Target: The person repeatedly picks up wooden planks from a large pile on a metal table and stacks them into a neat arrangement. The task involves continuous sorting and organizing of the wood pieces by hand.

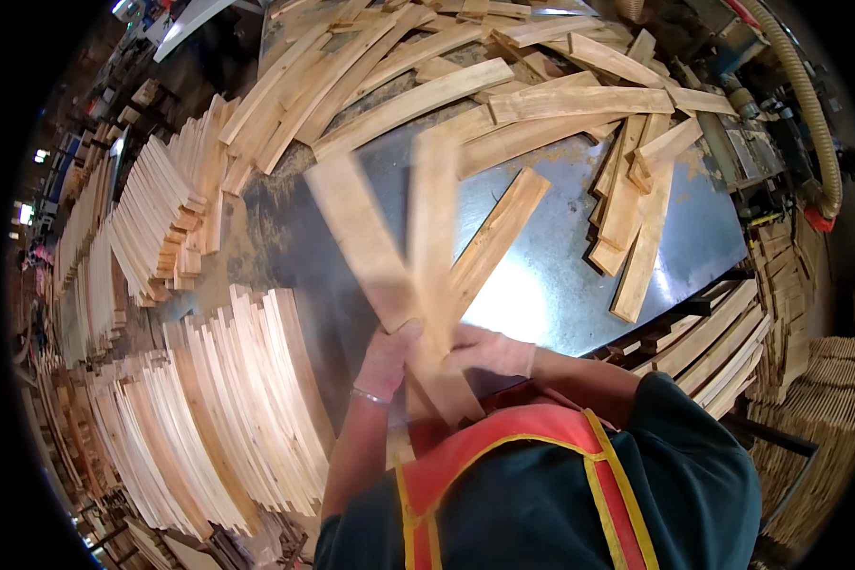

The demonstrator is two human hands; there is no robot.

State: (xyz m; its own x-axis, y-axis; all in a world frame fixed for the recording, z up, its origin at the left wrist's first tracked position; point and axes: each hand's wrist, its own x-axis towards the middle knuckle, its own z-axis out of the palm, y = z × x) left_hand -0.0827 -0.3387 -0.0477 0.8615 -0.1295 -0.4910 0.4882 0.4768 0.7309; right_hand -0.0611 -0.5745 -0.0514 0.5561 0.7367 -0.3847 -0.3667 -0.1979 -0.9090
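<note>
Two pale wooden boards cross in front of me, both smeared by motion. My left hand (388, 361) is closed around the board slanting up to the left (361, 223), its thumb on the face. From the other side my right hand (492, 350) grips the edge of the more upright board (434, 209); its fingertips are hidden behind the wood. Both hands look paler than the forearms, perhaps from thin gloves. A third board (502, 233) lies at a slant on the metal table (579, 275), just beyond my right hand.
Loose boards (408, 104) are heaped across the table's far side, with more boards (627, 209) at the right. Upright rows of boards (237, 399) stand at the left. Stacked strips (712, 351) sit low at the right, below a ribbed hose (817, 114).
</note>
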